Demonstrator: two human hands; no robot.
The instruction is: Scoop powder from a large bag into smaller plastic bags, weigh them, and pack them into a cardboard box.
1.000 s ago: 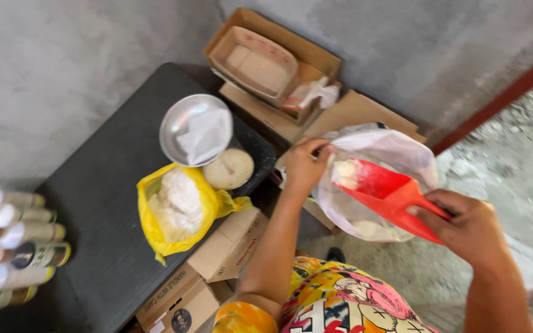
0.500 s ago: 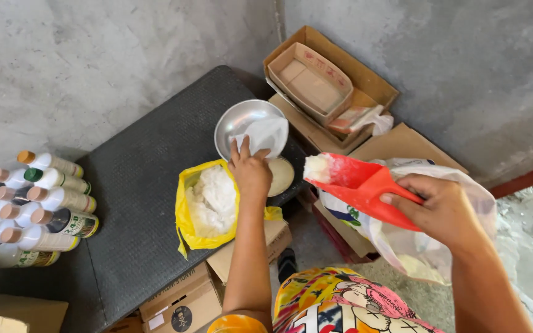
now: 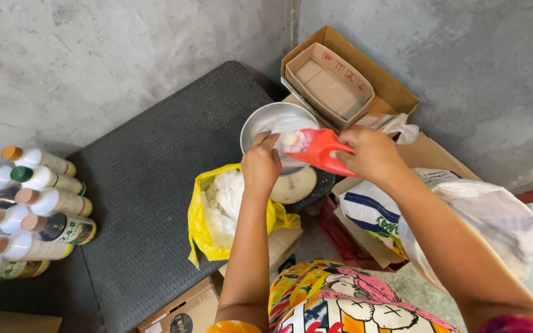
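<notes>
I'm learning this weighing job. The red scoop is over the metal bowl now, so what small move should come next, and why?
Probably tip the red scoop a little further so the white lumps slide into the metal bowl. The right hand holds the scoop with its mouth already over the bowl, white stuff sits at its lip, and the left hand steadies the rim.

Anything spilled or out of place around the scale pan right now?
Nothing stands out. The red scoop in the right hand tips white powder over the metal pan, steadied by the left hand. No powder shows on the black mat.
</notes>
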